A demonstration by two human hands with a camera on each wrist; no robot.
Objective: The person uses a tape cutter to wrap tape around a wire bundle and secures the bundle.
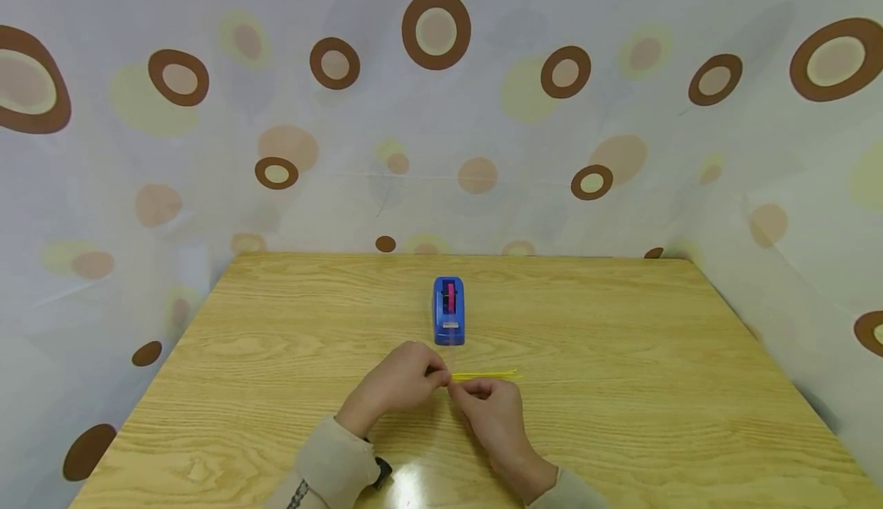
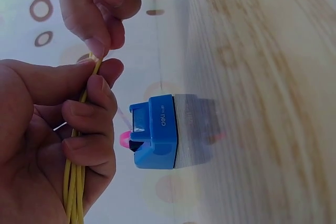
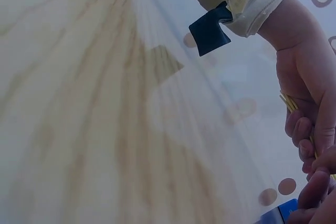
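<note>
The left hand (image 1: 395, 383) is gripping a bundle of thin yellow strands (image 1: 486, 376) with its fingers curled closed around it; the right hand (image 1: 494, 415) is pinching the same bundle between thumb and forefinger, just beside the left thumb. The bundle is running crosswise above the bench (image 1: 655, 386), nearer the person than the blue tape dispenser (image 1: 450, 334), which is standing upright.

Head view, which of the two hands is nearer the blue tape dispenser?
The left hand, coming from the cuff with the black piece: it reaches closer to the tape dispenser, while the right hand sits lower, below the yellow strands.
</note>
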